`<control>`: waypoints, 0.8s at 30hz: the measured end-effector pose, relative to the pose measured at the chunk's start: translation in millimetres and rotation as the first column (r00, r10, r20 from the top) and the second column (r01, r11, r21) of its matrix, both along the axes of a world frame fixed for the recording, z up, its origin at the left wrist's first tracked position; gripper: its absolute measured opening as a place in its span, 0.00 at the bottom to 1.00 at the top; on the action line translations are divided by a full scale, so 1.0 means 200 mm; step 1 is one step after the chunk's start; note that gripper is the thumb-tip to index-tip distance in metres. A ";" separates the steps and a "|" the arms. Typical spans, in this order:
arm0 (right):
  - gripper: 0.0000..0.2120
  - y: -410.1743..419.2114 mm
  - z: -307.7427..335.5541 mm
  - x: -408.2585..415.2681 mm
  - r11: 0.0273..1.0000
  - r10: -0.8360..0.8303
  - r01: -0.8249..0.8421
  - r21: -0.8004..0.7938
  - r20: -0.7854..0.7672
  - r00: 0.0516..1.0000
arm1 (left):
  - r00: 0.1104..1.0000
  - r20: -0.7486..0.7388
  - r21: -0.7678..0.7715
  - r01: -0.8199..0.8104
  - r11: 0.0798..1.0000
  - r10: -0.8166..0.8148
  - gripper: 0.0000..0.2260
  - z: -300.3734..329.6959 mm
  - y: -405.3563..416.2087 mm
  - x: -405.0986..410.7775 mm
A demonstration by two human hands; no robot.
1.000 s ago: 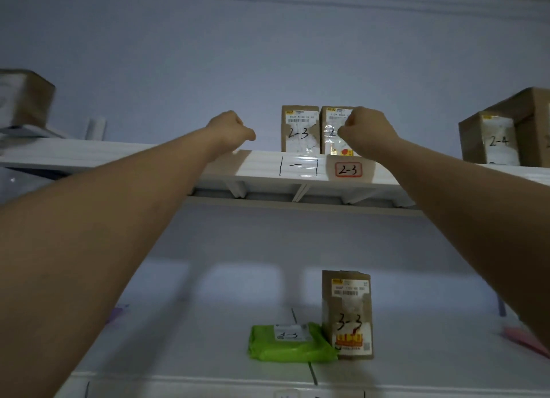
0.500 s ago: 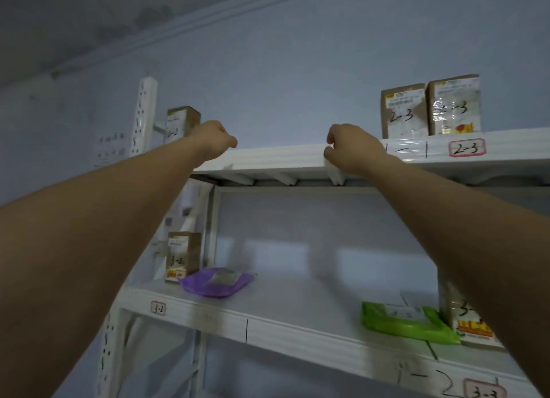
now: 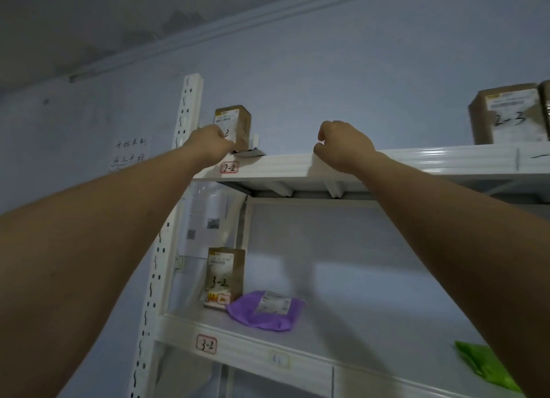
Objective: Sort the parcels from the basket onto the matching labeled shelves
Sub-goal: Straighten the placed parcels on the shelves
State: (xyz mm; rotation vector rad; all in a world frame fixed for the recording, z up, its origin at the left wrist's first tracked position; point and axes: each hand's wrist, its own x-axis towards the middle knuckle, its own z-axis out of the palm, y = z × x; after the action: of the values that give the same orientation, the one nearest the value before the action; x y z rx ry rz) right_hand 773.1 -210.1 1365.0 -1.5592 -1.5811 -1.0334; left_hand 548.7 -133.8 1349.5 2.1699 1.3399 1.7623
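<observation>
My left hand (image 3: 209, 143) reaches up to the top shelf (image 3: 416, 159) above the red "2-2" label (image 3: 229, 168). Its curled fingers meet the left end of a flat dark parcel (image 3: 249, 153) lying at the shelf's front edge. Behind the hand stands a brown box marked 2-2 (image 3: 235, 124), partly covered by the knuckles. My right hand (image 3: 342, 144) is curled with nothing in it and rests on the shelf's front edge further right. A brown box marked 2-3 (image 3: 506, 116) stands at the far right of this shelf.
On the lower shelf (image 3: 297, 359), labelled "3-2" (image 3: 206, 344), stand a brown box marked 3-2 (image 3: 224, 275) and a purple bag parcel (image 3: 266, 310). A green bag (image 3: 482, 365) lies at the right. A white slotted upright (image 3: 166, 249) and a handwritten note (image 3: 129, 153) are at the left.
The view has swung left along the rack from the 2-3 section to 2-2. Both hands moved left along the top shelf, and my left hand now meets the flat dark parcel.
</observation>
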 end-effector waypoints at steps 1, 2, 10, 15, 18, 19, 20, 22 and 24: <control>0.14 0.05 0.02 -0.05 1.000 0.010 -0.010 0.021 -0.012 1.000 | 1.000 0.004 0.005 0.002 1.000 -0.002 0.14 0.01 0.07 -0.05; 0.14 0.10 0.03 -0.11 0.999 0.017 -0.017 0.033 -0.018 1.000 | 1.000 0.004 0.000 0.015 1.000 -0.015 0.12 0.02 0.13 -0.09; 0.21 0.41 0.08 -0.37 1.000 0.003 -0.002 -0.026 0.042 0.999 | 0.990 0.101 0.022 0.097 0.995 -0.099 0.23 0.14 0.56 -0.19; 0.25 0.52 0.07 -0.46 0.986 0.019 -0.022 -0.165 -0.020 1.000 | 0.969 0.178 -0.016 0.177 0.984 -0.171 0.30 0.20 0.70 -0.11; 0.23 0.55 0.07 -0.46 0.972 -0.037 0.035 -0.232 -0.007 0.999 | 0.962 0.179 -0.069 0.223 0.972 -0.208 0.40 0.21 0.75 -0.03; 0.23 0.55 0.08 -0.46 0.968 -0.058 0.055 -0.245 -0.006 0.998 | 0.964 0.175 -0.084 0.220 0.972 -0.202 0.43 0.21 0.77 -0.01; 0.22 0.56 0.09 -0.45 0.963 -0.072 0.065 -0.261 -0.014 0.997 | 0.963 0.174 -0.085 0.223 0.971 -0.206 0.45 0.22 0.80 0.02; 0.22 0.56 0.11 -0.45 0.951 -0.087 0.072 -0.300 -0.037 0.996 | 0.957 0.181 -0.075 0.244 0.967 -0.227 0.46 0.23 0.81 0.04; 0.22 0.57 0.13 -0.45 0.941 -0.095 0.072 -0.330 -0.055 0.994 | 0.944 0.184 -0.071 0.289 0.955 -0.273 0.45 0.23 0.82 0.05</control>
State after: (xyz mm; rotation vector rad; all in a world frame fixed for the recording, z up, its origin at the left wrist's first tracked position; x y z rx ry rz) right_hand 684.0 -95.9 1392.0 -1.8773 -1.7153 -0.7759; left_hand 558.7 30.2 1395.4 1.9877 0.9972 1.6917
